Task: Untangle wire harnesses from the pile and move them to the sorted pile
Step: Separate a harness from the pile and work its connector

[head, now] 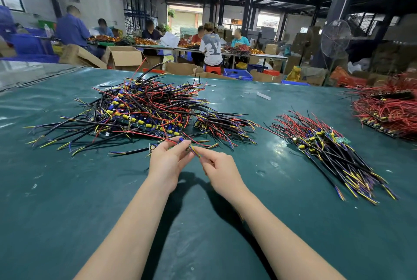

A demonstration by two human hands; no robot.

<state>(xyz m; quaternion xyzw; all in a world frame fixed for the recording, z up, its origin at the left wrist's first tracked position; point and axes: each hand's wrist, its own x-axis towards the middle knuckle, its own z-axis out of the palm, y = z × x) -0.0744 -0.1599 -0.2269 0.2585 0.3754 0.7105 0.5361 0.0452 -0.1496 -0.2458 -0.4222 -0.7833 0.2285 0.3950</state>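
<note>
A big tangled pile of wire harnesses [140, 108], black, red, yellow and blue, lies on the green table at centre left. To the right lies the sorted pile [327, 151], its wires running side by side. Just in front of the tangle, my left hand [165, 163] pinches one wire harness [191, 148] near its blue part. My right hand [220, 170] pinches the yellow and blue wire ends of the same harness. The harness still trails back into the tangle's near edge.
A heap of red wire harnesses [390, 108] sits at the far right edge of the green table [67, 200]. Small white scraps [264, 95] lie beyond the piles. Behind the table are cardboard boxes [124, 56], a blue crate [238, 74], a standing fan [335, 38] and several seated people.
</note>
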